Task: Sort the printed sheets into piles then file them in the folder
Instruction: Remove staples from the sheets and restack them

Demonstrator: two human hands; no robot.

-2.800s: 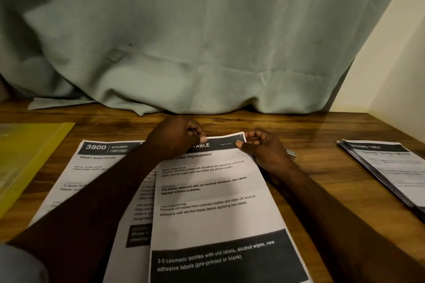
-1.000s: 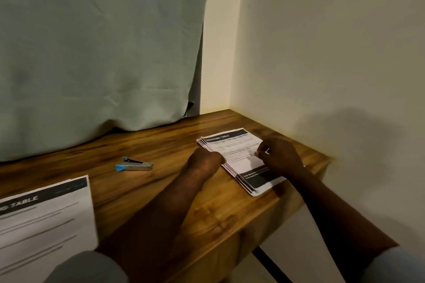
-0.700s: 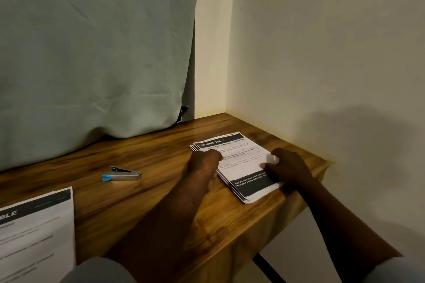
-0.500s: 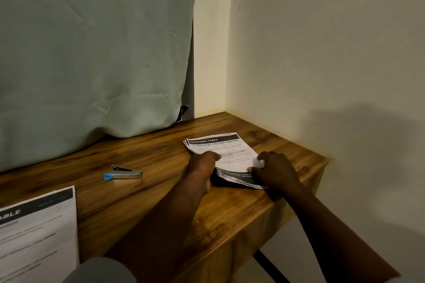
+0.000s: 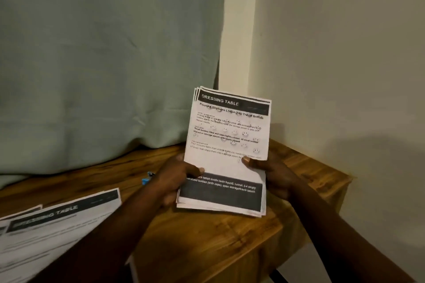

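Both hands — left hand [image 5: 177, 179], right hand [image 5: 273, 173] — grip a stack of printed sheets [image 5: 227, 145]. It is lifted upright above the wooden table [image 5: 207, 232].

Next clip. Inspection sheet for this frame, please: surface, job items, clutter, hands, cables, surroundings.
Surface: wooden table.
Job's things: stack headed DRESSING TABLE, held above the table; sheets lie lower left; folder not in view.
Clutter: blue tool, mostly hidden behind the left wrist.
Hands: left hand and right hand grip the stack's lower sides.
Cables: nothing seen.
Surroundings: curtain behind, wall to the right.
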